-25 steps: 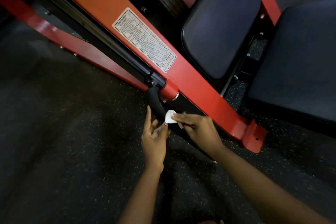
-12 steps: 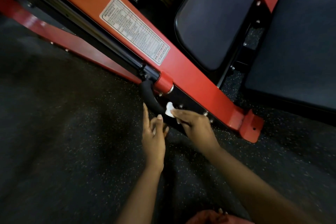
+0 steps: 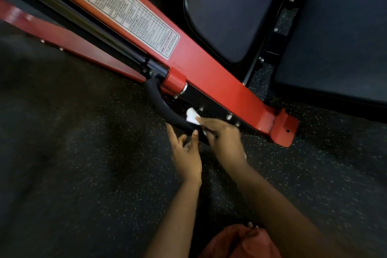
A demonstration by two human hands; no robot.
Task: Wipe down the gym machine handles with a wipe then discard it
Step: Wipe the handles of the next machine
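A curved black foam handle (image 3: 161, 104) juts out low from the red machine frame (image 3: 219, 77), just above the floor. My right hand (image 3: 224, 140) pinches a small white wipe (image 3: 191, 116) and holds it against the handle's upper side. The wipe's white tip sticks out past my fingers. My left hand (image 3: 185, 153) hovers just below the handle with its fingers spread and relaxed, holding nothing. The handle's lower end is hidden behind my hands.
A white instruction label (image 3: 132, 14) is stuck on the red frame. Two dark padded seat cushions (image 3: 230, 10) sit at the upper right. A red foot bracket (image 3: 283, 130) ends the frame. Speckled dark rubber floor (image 3: 73, 163) stretches to the left.
My right hand has slid the wipe slightly along the handle. My left hand stays open just under it. The camera has moved closer to the handle.
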